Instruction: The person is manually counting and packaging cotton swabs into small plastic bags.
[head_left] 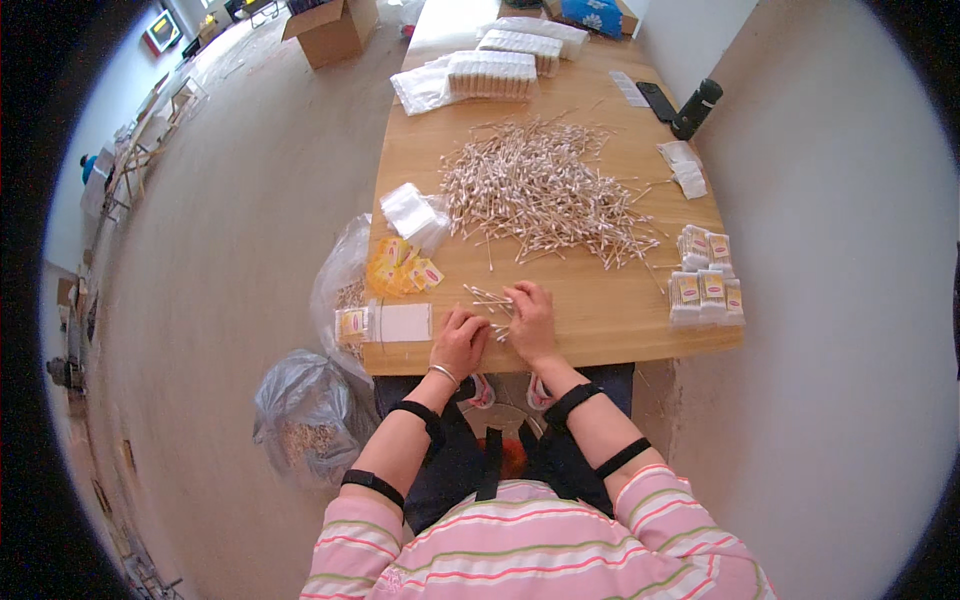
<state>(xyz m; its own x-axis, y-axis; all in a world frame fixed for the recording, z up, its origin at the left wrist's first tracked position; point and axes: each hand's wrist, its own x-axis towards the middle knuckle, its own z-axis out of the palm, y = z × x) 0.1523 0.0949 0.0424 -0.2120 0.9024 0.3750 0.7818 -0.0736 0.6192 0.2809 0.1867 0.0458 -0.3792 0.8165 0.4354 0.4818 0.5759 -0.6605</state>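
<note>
At the near edge of the table my two hands work close together over a few loose cotton swabs (pixel 486 299). The fingers of my right hand (pixel 532 320) are pinched on some swabs. My left hand (pixel 460 343) is curled, its fingertips closed on swab ends at its right side; how many it holds is hidden. Beyond them spreads a big heap of cotton swabs (pixel 545 190). Left of my left hand lie a white card-like block (pixel 406 323) and a filled swab packet (pixel 351 323). Yellow printed labels (pixel 400 268) and clear bags (pixel 408 211) rest behind these.
Filled swab packets (pixel 707 288) stand at the table's right edge. Farther back are a black bottle (pixel 697 109), a phone (pixel 656 101) and bundled swab packs (pixel 491 75). A plastic bag of swabs (pixel 310 410) sits on the floor at left, and a cardboard box (pixel 335 35) farther off.
</note>
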